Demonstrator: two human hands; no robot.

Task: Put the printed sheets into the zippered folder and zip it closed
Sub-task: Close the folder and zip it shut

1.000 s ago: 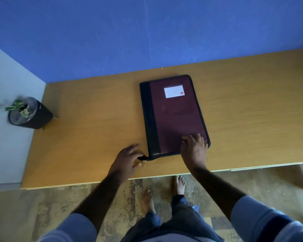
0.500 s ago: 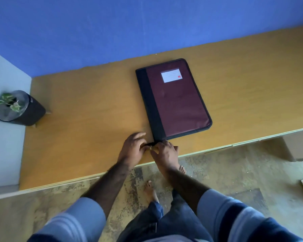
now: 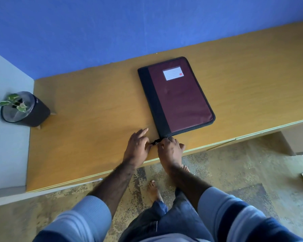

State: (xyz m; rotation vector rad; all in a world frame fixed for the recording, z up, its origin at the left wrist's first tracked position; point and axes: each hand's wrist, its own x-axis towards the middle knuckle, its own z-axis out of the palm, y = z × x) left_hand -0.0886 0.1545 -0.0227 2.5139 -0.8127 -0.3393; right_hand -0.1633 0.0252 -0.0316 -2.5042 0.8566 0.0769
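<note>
The zipper pull (image 3: 155, 142) at the zippered folder's (image 3: 180, 98) near corner is pinched by the left hand (image 3: 137, 147); the corner is gripped by the right hand (image 3: 170, 149). The folder may be dragged off the worktop (image 3: 94, 102) edge if tugged.

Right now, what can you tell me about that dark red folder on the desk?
The zippered folder lies flat and closed on the wooden desk, slightly askew. Its cover looks like maroon fabric, with a black spine strip, black edging and a white label near the far end. At its near corner, the left hand and right hand meet around the zipper pull.
</note>
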